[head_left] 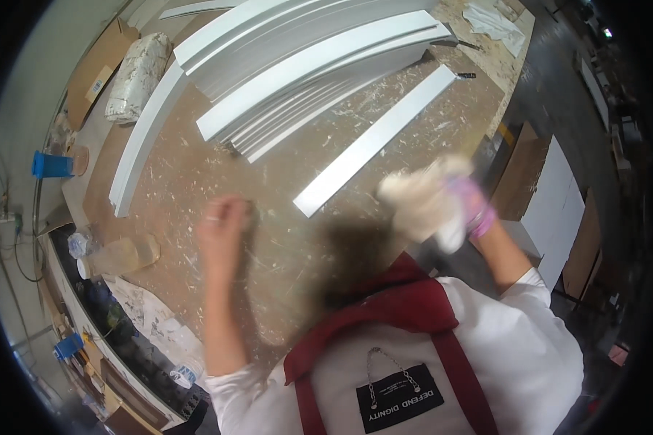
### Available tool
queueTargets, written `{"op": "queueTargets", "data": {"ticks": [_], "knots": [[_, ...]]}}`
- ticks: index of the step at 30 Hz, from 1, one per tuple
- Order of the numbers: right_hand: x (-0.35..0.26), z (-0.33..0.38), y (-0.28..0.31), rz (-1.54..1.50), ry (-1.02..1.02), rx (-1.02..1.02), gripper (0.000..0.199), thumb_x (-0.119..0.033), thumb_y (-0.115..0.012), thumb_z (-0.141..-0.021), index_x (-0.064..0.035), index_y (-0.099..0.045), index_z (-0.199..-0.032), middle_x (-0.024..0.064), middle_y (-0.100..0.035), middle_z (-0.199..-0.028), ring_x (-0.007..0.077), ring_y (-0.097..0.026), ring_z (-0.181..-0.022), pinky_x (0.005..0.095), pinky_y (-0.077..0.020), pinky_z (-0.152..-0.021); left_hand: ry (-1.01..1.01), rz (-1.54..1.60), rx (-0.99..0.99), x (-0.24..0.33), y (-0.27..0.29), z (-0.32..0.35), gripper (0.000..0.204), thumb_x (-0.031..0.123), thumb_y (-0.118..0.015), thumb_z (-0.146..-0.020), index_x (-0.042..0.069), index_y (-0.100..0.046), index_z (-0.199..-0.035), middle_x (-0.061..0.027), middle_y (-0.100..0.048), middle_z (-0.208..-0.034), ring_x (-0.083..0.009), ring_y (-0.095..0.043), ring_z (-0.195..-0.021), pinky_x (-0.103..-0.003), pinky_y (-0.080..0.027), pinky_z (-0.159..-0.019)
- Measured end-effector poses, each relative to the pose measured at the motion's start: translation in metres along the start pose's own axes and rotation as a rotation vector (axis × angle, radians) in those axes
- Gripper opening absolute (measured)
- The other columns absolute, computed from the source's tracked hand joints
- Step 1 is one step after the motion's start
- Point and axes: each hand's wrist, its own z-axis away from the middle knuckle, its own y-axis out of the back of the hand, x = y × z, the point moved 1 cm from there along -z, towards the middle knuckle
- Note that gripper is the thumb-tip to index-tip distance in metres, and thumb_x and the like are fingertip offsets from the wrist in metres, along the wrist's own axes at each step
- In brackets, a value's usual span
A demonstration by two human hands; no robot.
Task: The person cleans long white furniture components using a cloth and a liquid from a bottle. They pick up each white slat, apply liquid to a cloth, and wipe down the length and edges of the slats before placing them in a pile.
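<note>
Landmark: the brown tabletop point(167, 174). Lettering noted, nearest first. On the near side of the tabletop, a black patch point(401, 402) on the front of the wearer's white top point(530, 348) bears one line of large white capitals, upside down in this view; the smaller lines on it are too fine to read. Beyond the tabletop's far left edge, a pale label point(96, 86) on a cardboard sheet point(113, 52) carries small dark marks, illegible.

Left fingers point(230, 206) and pale bundle point(422, 196) blurry
</note>
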Motion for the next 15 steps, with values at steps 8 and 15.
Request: {"op": "queueTargets", "data": {"ticks": [8,15], "knots": [[-0.066,-0.014,-0.065,0.678,0.400,-0.050,0.019,-0.016,-0.053,-0.090,-0.0030,-0.058,-0.103,0.0124,-0.064,-0.103,0.0238,-0.062,-0.095,0.0355,-0.0503,-0.083,-0.303,-0.344,-0.105,-0.025,-0.087,0.033,0.052,0.020,-0.076,-0.073,-0.002,-0.056,-0.115,-0.0182,-0.058,-0.106,-0.0318,-0.055,-0.097,-0.039,-0.044,-0.085],[0.087,-0.131,-0.088,2.147,0.887,-0.267,0.041,-0.029,-0.057,-0.082,-0.0051,-0.054,-0.115,0.0134,-0.061,-0.108,0.0239,-0.061,-0.100,0.0389,-0.0500,-0.086,-0.177,0.105,-0.082,-0.068,-0.122,0.044,0.047,0.018,-0.075,-0.073,-0.003,-0.056,-0.112,-0.0188,-0.058,-0.104,-0.0354,-0.053,-0.096,-0.041,-0.042,-0.086]]}}
